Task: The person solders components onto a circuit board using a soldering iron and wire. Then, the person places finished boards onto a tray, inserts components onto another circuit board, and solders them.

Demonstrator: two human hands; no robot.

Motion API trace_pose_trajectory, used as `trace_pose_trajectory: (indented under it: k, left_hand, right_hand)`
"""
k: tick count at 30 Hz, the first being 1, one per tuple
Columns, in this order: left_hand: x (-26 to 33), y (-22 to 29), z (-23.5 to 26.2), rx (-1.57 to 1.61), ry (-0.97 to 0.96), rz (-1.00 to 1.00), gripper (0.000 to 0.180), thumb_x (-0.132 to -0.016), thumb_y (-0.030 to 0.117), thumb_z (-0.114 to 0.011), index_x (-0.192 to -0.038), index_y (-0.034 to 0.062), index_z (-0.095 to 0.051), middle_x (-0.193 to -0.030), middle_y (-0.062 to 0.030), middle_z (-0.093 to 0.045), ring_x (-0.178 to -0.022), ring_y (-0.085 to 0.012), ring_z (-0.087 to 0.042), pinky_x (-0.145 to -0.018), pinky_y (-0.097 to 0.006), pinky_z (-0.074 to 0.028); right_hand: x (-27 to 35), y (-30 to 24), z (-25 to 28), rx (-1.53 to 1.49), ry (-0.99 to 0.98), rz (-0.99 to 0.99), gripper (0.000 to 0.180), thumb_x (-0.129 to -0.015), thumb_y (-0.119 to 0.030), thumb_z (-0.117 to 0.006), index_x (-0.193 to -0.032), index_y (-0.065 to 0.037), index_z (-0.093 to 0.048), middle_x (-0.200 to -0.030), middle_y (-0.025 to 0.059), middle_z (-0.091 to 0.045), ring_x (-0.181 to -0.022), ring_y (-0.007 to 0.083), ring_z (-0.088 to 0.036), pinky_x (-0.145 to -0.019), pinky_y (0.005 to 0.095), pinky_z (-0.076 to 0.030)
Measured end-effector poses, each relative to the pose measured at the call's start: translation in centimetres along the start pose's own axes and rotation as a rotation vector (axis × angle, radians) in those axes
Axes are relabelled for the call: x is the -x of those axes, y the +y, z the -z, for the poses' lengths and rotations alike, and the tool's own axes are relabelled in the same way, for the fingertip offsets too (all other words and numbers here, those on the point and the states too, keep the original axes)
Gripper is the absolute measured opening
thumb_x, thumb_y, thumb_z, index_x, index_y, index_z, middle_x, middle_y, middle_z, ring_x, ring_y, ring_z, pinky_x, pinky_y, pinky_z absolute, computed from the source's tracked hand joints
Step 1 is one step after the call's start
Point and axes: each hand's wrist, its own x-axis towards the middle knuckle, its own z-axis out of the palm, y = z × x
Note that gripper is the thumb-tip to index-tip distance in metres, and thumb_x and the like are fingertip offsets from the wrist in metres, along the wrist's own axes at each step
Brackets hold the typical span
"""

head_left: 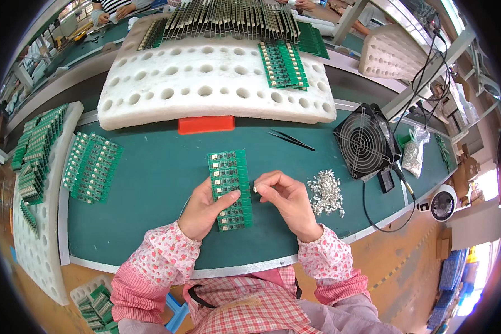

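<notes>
My left hand (206, 207) grips a green circuit board panel (228, 177) by its left side, thumb across the face. The panel stands lengthwise above the bench, with rows of white and dark parts on it. Just right of the panel, my right hand (284, 196) pinches a small white part (255, 188) between thumb and fingertips; the part is apart from the board. A loose heap of similar small white parts (325, 193) lies on the green bench mat to the right of that hand.
Black tweezers (292, 140) lie beyond my right hand. A black fan (363, 139) and a soldering iron (404, 181) with its cord stand at the right. White foam racks (206, 83) and a red block (206, 124) sit at the back; stacked boards (93, 167) lie left.
</notes>
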Motion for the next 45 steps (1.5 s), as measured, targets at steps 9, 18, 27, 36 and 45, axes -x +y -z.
trace_pose_trajectory:
  k: [9,18,27,36,45]
  left_hand:
    - [0.0,0.1,0.3,-0.070,0.099,-0.150,0.029,-0.085,0.007,-0.063,-0.111,0.0011,-0.053,-0.103,-0.0060,-0.062,-0.090,-0.0117,-0.059,-0.079,-0.028,-0.050]
    - [-4.3,-3.2,-0.5,-0.507,0.132,-0.512,0.041,-0.064,0.028,-0.072,-0.081,-0.0049,-0.056,-0.084,-0.0245,-0.061,-0.083,-0.0372,-0.061,-0.074,-0.041,-0.048]
    - [-3.8,-1.5,-0.3,-0.621,0.818,-0.898,0.032,-0.071,0.019,-0.068,-0.085,-0.0037,-0.050,-0.094,-0.0178,-0.048,-0.085,-0.0352,-0.052,-0.074,-0.043,-0.042]
    - [25.3,-3.3,9.8,-1.010,1.318,-1.371,0.011,-0.065,0.020,-0.065,-0.068,0.0132,-0.057,-0.082,-0.0050,-0.058,-0.076,-0.0267,-0.056,-0.069,-0.039,-0.041]
    - [55.3,-14.9,22.9,-0.714,2.421,0.165,0.036,-0.090,0.028,-0.045,-0.070,0.0050,-0.065,-0.081,-0.0107,-0.066,-0.079,-0.0286,-0.062,-0.073,-0.039,-0.046]
  right_hand:
    - [-0.5,1.0,-1.1,0.058,-0.076,-0.027,0.009,-0.084,-0.001,-0.063,-0.092,0.002,-0.064,-0.107,0.0089,-0.056,-0.094,0.0128,-0.056,-0.079,0.0233,-0.047]
    - [0.8,1.8,1.6,0.145,0.055,-0.042,0.020,-0.091,-0.017,-0.056,-0.100,0.000,-0.059,-0.096,0.0007,-0.056,-0.082,0.0066,-0.050,-0.070,0.0196,-0.040]
    - [-1.6,3.7,6.8,0.180,0.287,-0.033,0.040,-0.090,-0.025,-0.056,-0.123,-0.002,-0.055,-0.118,0.0056,-0.057,-0.101,0.0122,-0.052,-0.086,0.0263,-0.037]
    - [-0.8,2.3,1.3,0.827,0.188,0.155,0.033,-0.090,-0.013,-0.048,-0.111,0.009,-0.060,-0.115,0.0213,-0.060,-0.105,0.0286,-0.057,-0.094,0.0339,-0.041]
    - [-1.4,2.3,2.0,0.813,0.100,0.162,0.034,-0.089,-0.014,-0.047,-0.110,0.009,-0.061,-0.116,0.0217,-0.059,-0.108,0.0291,-0.056,-0.097,0.0367,-0.040]
